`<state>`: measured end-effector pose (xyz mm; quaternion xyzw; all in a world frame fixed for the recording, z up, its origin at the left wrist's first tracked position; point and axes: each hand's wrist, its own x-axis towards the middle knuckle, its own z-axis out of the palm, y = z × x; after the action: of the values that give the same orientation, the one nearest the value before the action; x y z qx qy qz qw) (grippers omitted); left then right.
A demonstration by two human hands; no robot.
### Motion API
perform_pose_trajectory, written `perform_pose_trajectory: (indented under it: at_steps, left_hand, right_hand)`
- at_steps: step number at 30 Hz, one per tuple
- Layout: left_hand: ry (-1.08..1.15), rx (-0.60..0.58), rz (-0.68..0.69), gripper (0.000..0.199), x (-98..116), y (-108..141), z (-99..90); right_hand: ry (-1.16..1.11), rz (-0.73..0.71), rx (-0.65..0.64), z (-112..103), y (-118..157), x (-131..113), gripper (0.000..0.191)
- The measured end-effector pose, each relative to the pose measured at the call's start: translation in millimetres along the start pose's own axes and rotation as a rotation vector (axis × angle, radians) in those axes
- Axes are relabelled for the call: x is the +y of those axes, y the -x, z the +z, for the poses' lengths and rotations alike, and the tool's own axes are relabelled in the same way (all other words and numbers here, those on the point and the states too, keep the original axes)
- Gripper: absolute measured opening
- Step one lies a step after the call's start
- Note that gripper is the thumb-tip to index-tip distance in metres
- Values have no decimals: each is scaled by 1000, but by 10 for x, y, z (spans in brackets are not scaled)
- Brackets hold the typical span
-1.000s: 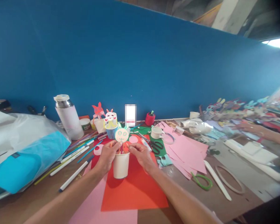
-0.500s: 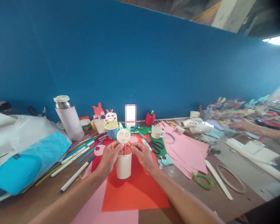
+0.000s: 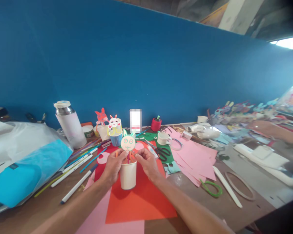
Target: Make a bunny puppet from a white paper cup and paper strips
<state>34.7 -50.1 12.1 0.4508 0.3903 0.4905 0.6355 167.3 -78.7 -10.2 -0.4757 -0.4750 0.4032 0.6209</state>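
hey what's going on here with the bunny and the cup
The left hand and right hand are both at the orange strips under a round bunny face with green-edged ears. The figure stands up from a white cup above red paper. Behind it are a blue cup with another bunny figure, and black-handled scissors lie to the right.

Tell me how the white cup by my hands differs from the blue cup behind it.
The white cup is plain white; the blue cup is blue. The white cup is nearer you, while the blue cup sits farther back and to the left. Both your left hand and right hand work at the white cup's mouth; neither touches the blue cup. Both cups are upright.
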Motion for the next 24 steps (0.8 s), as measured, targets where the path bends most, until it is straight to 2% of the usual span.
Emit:
perform_pose_trajectory:
  at_steps: [10,24]
  left_hand:
    - [14,25,-17,20,-21,-12,-8]
    - [26,15,-38,21,-16,1,2]
  right_hand:
    - [-5,8,32,32,30,-32,17]
    - [-118,39,-3,35,37,3,16]
